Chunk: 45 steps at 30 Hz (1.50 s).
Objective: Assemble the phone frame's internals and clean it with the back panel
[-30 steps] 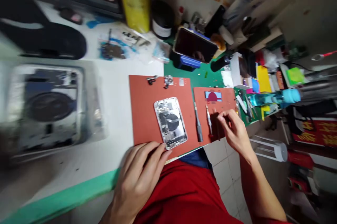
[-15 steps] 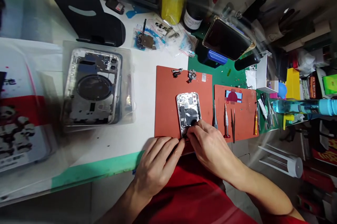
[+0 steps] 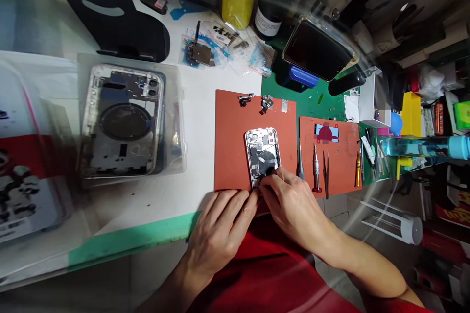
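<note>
An opened phone frame [image 3: 263, 151] with its inner parts showing lies on an orange mat [image 3: 231, 141]. My left hand [image 3: 223, 222] rests at the mat's front edge, its fingertips at the frame's lower left corner. Over the frame's lower end bends my right hand [image 3: 290, 200], its fingers pinched together; whatever they hold is hidden. Two small metal parts, one at the mat's top [image 3: 245, 99] and one beside it [image 3: 267, 103], sit above the frame.
A second orange mat [image 3: 341, 166] on the right bears a silver screwdriver [image 3: 316, 168], tweezers [image 3: 326, 173] and a gold screwdriver [image 3: 357, 168]. A larger phone housing [image 3: 127, 154] lies in a clear tray at left. A dark-screened phone [image 3: 318, 51] stands behind.
The view has shifted slightly, so the tray at left appears a little further left. Both hands keep nearly the same place at the frame's lower end.
</note>
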Each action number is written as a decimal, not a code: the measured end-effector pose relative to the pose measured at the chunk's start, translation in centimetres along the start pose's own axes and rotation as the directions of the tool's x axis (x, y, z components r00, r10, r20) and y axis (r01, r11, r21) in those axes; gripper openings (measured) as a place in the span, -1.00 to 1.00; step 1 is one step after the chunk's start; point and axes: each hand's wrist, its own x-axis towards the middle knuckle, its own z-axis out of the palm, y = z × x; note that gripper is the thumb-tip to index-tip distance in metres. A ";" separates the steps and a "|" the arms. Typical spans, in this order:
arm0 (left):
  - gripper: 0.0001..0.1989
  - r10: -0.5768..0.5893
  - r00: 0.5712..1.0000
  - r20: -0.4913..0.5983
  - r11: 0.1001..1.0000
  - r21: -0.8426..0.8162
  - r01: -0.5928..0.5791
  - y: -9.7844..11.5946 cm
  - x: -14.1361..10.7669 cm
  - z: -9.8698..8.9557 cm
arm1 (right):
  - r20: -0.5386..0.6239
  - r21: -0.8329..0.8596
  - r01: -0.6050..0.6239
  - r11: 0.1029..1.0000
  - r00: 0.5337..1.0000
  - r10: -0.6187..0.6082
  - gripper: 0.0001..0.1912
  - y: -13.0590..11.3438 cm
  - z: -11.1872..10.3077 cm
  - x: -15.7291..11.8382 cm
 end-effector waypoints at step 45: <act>-0.33 0.041 0.990 -0.134 0.996 -0.076 -0.052 -0.4 1.3 -0.6 | -0.631 -0.145 -0.395 0.907 0.743 0.222 -0.74 3.8 3.5 -4.9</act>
